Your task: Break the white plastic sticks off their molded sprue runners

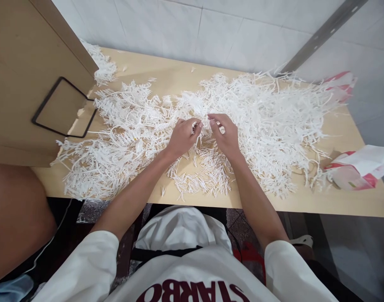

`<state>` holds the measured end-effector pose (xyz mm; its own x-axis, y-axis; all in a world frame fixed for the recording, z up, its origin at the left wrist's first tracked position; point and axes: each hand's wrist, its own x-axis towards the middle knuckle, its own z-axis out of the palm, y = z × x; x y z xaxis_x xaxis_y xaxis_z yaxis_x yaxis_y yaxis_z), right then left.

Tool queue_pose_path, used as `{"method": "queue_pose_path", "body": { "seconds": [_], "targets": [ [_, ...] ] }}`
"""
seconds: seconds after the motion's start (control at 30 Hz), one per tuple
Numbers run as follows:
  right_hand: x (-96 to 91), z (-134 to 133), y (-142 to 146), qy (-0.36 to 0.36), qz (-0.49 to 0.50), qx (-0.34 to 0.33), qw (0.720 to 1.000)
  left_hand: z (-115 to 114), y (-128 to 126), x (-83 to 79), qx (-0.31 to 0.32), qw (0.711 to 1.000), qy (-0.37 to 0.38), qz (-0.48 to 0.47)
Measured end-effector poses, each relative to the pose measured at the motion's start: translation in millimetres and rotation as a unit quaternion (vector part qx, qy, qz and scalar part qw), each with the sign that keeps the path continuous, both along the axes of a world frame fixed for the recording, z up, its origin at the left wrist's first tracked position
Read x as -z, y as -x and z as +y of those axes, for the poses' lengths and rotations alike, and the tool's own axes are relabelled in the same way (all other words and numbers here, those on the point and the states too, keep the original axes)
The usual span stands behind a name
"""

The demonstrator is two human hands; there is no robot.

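My left hand (182, 136) and my right hand (225, 134) meet at the middle of a wooden table (305, 201). Both have their fingers curled and pinched on a small white plastic piece (205, 126) between them. Around them spreads a big heap of white plastic branched strips (267, 113), thick on the right and on the left (116, 138). Just below the hands lies a small pile of short loose white pieces (204, 178), near the table's front edge.
A wooden panel with a black-framed cut-out (64, 107) stands at the left. Red and white plastic bags lie at the right edge (358, 170) and far right (339, 84). Another person's bare leg (15, 218) is at lower left. A tiled wall rises behind.
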<state>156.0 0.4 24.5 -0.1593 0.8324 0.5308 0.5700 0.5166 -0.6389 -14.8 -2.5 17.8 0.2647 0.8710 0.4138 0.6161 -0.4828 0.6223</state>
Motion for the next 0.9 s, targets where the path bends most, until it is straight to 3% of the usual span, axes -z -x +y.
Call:
{"method": "queue_pose_path", "body": {
  "seconds": [0.1, 0.23, 0.33, 0.5, 0.7, 0.9],
  "targets": [
    [-2.4, -2.4, 2.4, -0.002, 0.006, -0.024, 1.0, 0.5, 0.8, 2.5, 0.011, 1.0, -0.005, 0.005],
    [1.5, -1.1, 3.0, 0.054, 0.002, -0.054, 0.997, 1.2, 2.1, 7.1, 0.032, 0.999, -0.013, 0.023],
    [4.4, 0.4, 1.8, 0.035, -0.037, -0.05, 0.997, 1.2, 2.3, 7.6, 0.038, 0.998, -0.013, 0.039],
    [4.0, -0.6, 4.1, 0.009, -0.088, -0.011, 0.996, 0.2, -0.3, 3.1, 0.046, 0.998, -0.01, 0.051],
    [5.6, -7.7, 22.3, 0.057, 0.017, 0.036, 0.998, 3.0, -1.9, 4.8, 0.025, 0.997, -0.033, 0.059],
    [7.9, -6.3, 26.3, 0.08, 0.101, 0.136, 0.982, -0.2, -2.2, 8.7, 0.019, 0.996, -0.072, 0.048]
  ]
}}
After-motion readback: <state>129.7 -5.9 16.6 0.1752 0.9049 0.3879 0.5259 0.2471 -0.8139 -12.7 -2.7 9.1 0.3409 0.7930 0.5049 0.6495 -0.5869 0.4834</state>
